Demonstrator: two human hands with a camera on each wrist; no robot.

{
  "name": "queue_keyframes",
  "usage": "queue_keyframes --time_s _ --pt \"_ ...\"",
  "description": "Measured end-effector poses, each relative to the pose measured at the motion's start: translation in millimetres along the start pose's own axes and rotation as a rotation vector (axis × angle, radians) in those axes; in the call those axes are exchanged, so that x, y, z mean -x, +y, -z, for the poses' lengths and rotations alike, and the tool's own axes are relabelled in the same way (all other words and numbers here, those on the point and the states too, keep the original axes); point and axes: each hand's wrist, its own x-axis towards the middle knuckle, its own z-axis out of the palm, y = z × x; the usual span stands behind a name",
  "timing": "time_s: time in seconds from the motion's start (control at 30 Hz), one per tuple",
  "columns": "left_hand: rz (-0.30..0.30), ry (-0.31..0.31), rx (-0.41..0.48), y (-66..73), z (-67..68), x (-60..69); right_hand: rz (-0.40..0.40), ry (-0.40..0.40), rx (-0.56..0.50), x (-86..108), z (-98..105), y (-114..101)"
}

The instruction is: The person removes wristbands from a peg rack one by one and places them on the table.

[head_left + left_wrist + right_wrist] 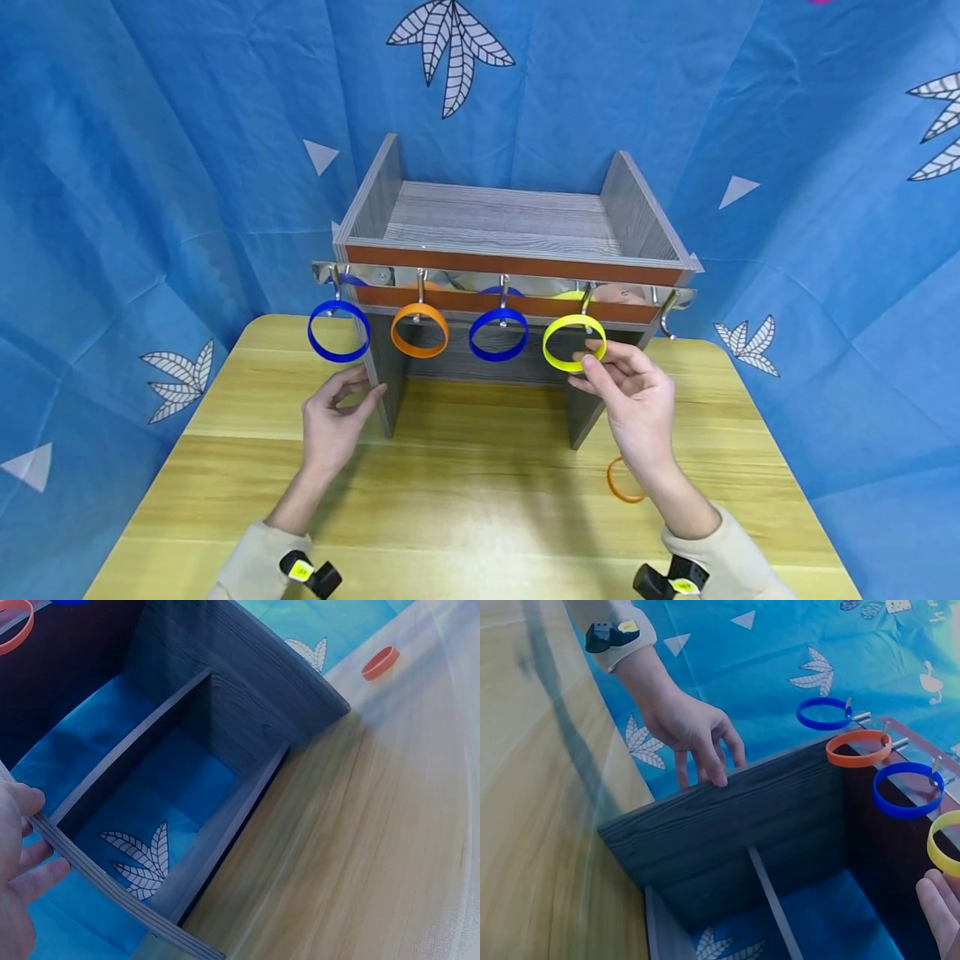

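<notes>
My right hand [636,400] pinches the lower right edge of a yellow ring [557,362], which hangs on the fourth hook of a metal hook rail [465,282]. Its fingertips show below that ring in the right wrist view. My left hand [333,421] grips the front edge of the left side panel [384,392] of a grey wooden shelf [495,218], thumb on the inner side and fingers outside. From the other hooks hang a blue ring [337,357] at far left, an orange ring [420,353] and a second blue ring [498,357]. The rightmost hook [666,317] bears no ring.
Another orange ring [611,482] lies on the wooden table [465,508], partly behind my right wrist. The shelf stands at the table's back, before a blue patterned cloth [247,150] that also hangs along both sides.
</notes>
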Motion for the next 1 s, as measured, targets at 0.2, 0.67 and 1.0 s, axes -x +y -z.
queue_keyframes --time_s 0.2,0.67,1.0 --pt "-0.003 0.001 -0.002 -0.8 -0.4 -0.1 0.017 0.005 -0.029 0.2 -0.6 -1.9" --pt "-0.020 0.002 0.000 -0.7 -1.0 0.3 0.020 0.009 -0.076 2.9 -3.6 -17.1" --pt "0.003 -0.002 0.006 0.0 -0.8 0.0 0.038 -0.027 -0.100 4.9 -3.3 -30.3"
